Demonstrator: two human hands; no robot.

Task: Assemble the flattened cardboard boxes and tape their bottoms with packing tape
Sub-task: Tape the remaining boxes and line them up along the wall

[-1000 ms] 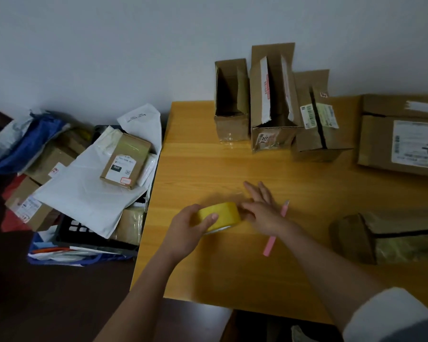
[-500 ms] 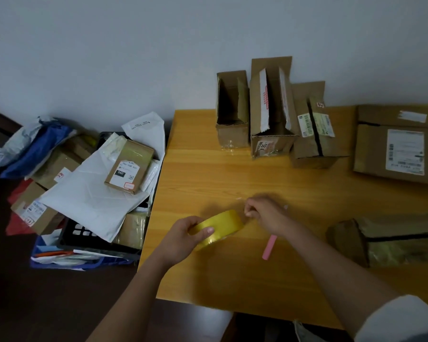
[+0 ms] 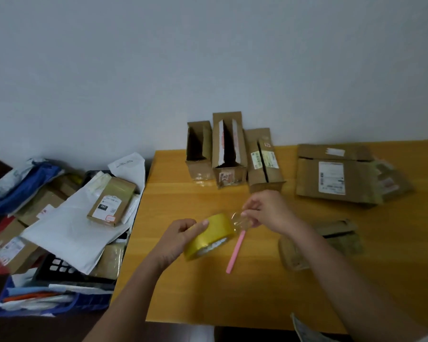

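My left hand (image 3: 177,239) grips a yellow roll of packing tape (image 3: 211,235), lifted just above the wooden table (image 3: 257,292). My right hand (image 3: 265,209) pinches the clear loose end of the tape (image 3: 237,219), peeled a short way off the roll. Three assembled cardboard boxes (image 3: 229,154) stand open-topped at the table's back edge against the wall. A flattened box with a white label (image 3: 331,177) lies at the back right. Another flattened box (image 3: 331,239) lies to the right of my right forearm.
A pink utility knife (image 3: 235,251) lies on the table under my hands. Left of the table, on the floor, a heap of white mailer bags (image 3: 67,225), small boxes (image 3: 111,201) and a blue crate (image 3: 52,302) crowds the table's left edge.
My left hand has lifted and tilted the tape roll off the table. My right hand went from resting by the roll to pinching and peeling its loose end. The view has tilted up.
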